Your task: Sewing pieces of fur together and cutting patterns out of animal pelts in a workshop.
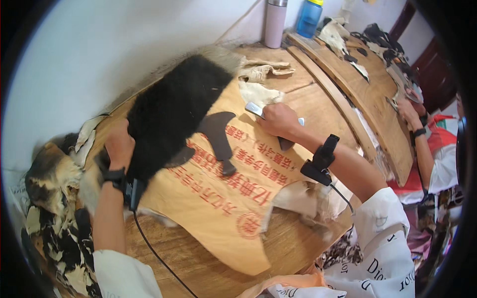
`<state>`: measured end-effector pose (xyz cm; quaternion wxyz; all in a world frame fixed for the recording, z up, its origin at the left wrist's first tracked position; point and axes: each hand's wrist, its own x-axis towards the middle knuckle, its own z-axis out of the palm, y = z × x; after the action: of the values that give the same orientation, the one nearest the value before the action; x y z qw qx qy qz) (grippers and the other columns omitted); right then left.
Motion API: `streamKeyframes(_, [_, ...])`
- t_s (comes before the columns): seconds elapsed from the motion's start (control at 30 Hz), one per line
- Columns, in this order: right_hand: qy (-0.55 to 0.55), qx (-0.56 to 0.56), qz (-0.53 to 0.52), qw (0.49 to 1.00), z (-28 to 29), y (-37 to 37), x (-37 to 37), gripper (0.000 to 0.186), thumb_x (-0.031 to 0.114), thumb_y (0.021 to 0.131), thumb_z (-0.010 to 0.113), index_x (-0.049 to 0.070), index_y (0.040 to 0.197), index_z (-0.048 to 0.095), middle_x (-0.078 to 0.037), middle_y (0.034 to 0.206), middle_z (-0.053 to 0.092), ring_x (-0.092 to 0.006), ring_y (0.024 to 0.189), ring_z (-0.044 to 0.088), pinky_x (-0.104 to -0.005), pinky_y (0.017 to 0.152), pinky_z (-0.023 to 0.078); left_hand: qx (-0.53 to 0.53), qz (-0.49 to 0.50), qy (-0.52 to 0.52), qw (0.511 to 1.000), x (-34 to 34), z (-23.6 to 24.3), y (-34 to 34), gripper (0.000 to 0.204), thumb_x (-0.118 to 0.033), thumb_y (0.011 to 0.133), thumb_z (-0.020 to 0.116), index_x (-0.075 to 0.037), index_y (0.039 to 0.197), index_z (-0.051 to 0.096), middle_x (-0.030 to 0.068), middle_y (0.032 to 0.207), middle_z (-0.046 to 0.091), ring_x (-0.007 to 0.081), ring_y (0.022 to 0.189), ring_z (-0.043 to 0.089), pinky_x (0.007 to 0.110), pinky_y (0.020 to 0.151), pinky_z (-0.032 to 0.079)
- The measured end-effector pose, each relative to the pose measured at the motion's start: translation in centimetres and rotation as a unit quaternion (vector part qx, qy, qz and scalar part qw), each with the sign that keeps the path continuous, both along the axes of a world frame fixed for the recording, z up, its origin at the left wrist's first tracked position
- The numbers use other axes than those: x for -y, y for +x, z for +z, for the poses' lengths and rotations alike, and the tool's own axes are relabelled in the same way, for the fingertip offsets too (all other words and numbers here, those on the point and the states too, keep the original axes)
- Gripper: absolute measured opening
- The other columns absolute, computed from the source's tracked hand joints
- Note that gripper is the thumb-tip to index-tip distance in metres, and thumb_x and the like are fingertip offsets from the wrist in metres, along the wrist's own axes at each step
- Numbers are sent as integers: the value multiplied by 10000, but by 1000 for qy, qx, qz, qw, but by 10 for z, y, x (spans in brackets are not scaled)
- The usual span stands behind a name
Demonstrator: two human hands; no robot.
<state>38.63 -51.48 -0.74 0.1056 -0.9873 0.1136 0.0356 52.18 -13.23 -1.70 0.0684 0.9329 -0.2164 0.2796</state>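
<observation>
Black fur (181,107) lay across the left half of the table (293,228), a broad strip running from the near left to the far middle, partly over a yellow sheet (238,198) printed in red. At its left edge the left hand (119,146) had its grip closed on the fur, knuckles upward and fingertips hidden. To the right, the right hand (279,120) had its grip clenched around a flat silvery tool (254,109), whose ends stuck out on both sides of the fist above the sheet. Just right of the fur, a curved dark brown piece (219,136) lay on the yellow sheet, and another dark piece (180,158) showed against the fur's near right edge. Each wrist wore a black strap with a small device and a cable. Beyond the right hand, pale hide scraps (261,93) rested on the far part of the table; brown and cream fur (52,174) and black-and-white scraps (64,248) were heaped on the left. At the far side, near the wall, a lilac bottle (275,25) and a blue bottle (309,19) with a yellow cap stood upright. On the far right, past a wooden strip (330,97), a co-worker's hand (408,113) was beside more hide pieces.
</observation>
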Motion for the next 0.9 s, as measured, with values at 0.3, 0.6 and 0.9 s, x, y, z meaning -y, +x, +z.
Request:
streamKeyframes(0.3, [34, 17, -76, 996, -8, -24, -15, 335, 308, 788, 550, -6, 825, 659, -216, 812, 637, -360, 767, 629, -434, 686, 503, 66, -40, 111, 991, 47, -9, 73, 276, 16, 720, 526, -84, 969, 589, 111, 890, 615, 319, 850, 588, 421, 718, 466])
streamKeyframes(0.6, [24, 5, -89, 996, -13, -18, -15, 399, 363, 814, 527, -18, 778, 640, -217, 754, 631, -367, 738, 624, -443, 693, 487, -149, -171, -41, 973, 13, 23, -29, 335, -150, 789, 611, -107, 1119, 574, 143, 1153, 514, 311, 1083, 493, 360, 913, 400])
streamKeyframes(0.9, [4, 23, -15, 1000, -15, -18, -8, 364, 305, 792, 498, -24, 853, 642, -235, 841, 634, -376, 788, 621, -456, 731, 487, -572, 16, -466, 675, -26, 50, -260, 277, -198, 905, 493, 15, 1009, 635, 60, 1009, 657, 98, 659, 587, 216, 599, 470])
